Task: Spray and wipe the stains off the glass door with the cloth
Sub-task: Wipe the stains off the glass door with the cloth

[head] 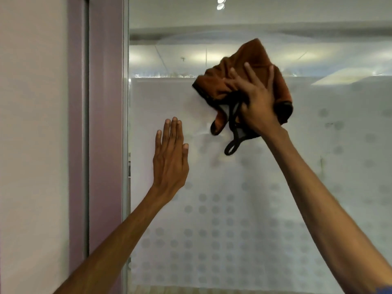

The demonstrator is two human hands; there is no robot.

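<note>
The glass door [297, 166] fills the middle and right, frosted with a dotted pattern below and clear above. My right hand [254, 96] presses a crumpled orange cloth [254, 60] with black edging flat against the glass, at the top edge of the frosted band. A grey-and-black corner of the cloth dangles under the palm. My left hand [170, 153] lies flat on the glass lower left of the cloth, fingers straight and together, holding nothing. Faint dark specks [328, 124] show on the glass to the right. No spray bottle is in view.
The door's metal edge [125, 145] runs vertically at the left of the glass. Beside it stands a purple frame [101, 124], then a pale wall [31, 124]. Ceiling lights show through the clear upper pane.
</note>
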